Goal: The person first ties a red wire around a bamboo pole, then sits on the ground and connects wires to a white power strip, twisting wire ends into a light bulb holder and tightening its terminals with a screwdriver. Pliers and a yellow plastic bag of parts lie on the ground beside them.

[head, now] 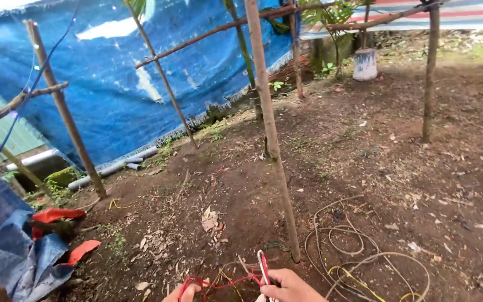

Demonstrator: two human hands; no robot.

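Ground (364, 145) of bare brown soil fills most of the view, w/ dry leaves scattered on it. Blue tarp (113, 84) hangs at the back left, tied on a frame of thin wooden poles; one upright pole (272, 140) stands in the middle, its foot in the soil just above the right hand. Loose coil of pale cable (359, 257) w/ some yellow wire lies on the soil at bottom right, near the right hand but apart from it. White bucket (365, 64) stands far back, beside green plants. Grey pipes (113, 168) lie under the tarp edge. Crumpled blue sheet and orange-red cloth (57, 215) lie at bottom left.

Both hands are low at the bottom edge, only partly in view. Right hand (289, 286) is a fist, knuckles up, fingers closed on a red-white tool handle (263, 268) that points up. Left hand (183, 293) shows only some fingers, pinched together on the red string (225, 283). String runs between the two hands, slightly slack, just over the soil.
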